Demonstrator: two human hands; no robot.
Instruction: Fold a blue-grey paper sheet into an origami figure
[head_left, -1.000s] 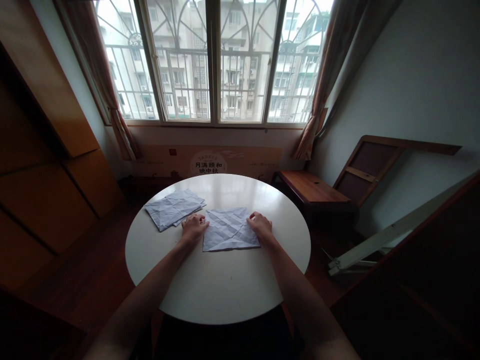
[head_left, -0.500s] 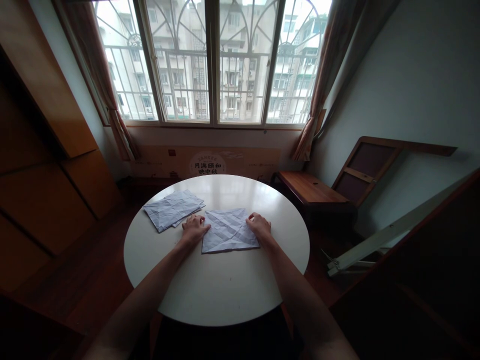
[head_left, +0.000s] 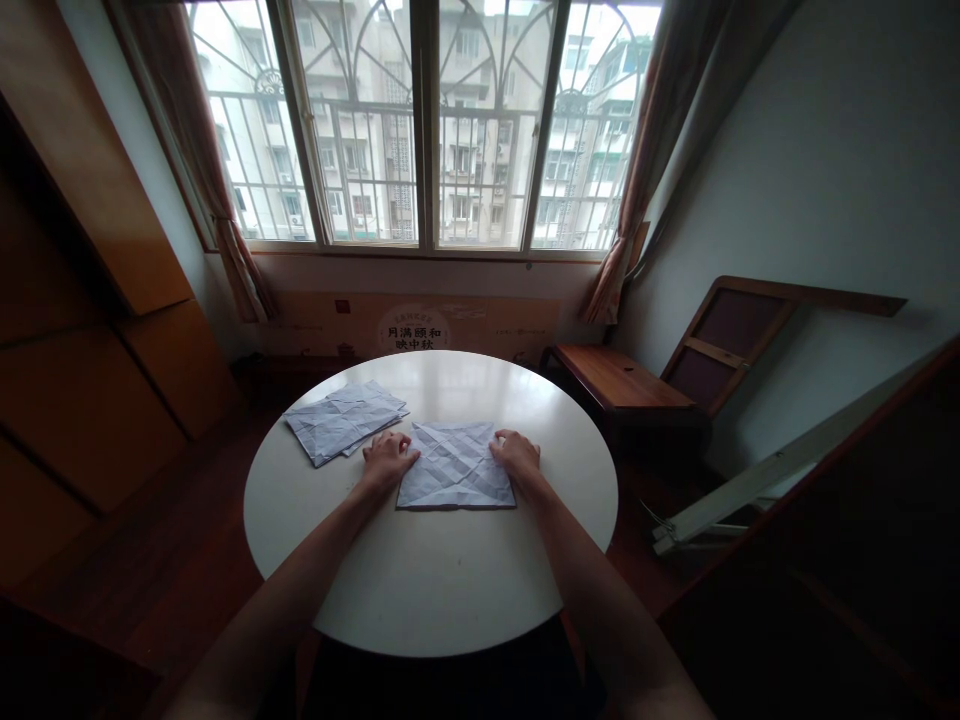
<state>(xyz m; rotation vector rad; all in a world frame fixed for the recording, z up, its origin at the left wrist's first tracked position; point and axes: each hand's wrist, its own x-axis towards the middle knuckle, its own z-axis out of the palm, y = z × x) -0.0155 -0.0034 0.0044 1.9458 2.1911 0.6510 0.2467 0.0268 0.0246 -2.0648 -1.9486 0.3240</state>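
One camera, worn on the head, looking forward and down.
From here it rides just above the person's forearms [head_left: 322,560], close over the round worktop [head_left: 450,590], with the creased sheet [head_left: 456,478] near mid-frame; it faces the window [head_left: 427,130] straight ahead across the room, taking a wide sweep.

Creased matt paper sheet [head_left: 456,468], glossy smooth white table [head_left: 450,580]

both hands [head_left: 450,462] on creased sheet [head_left: 456,468], round table [head_left: 442,580].
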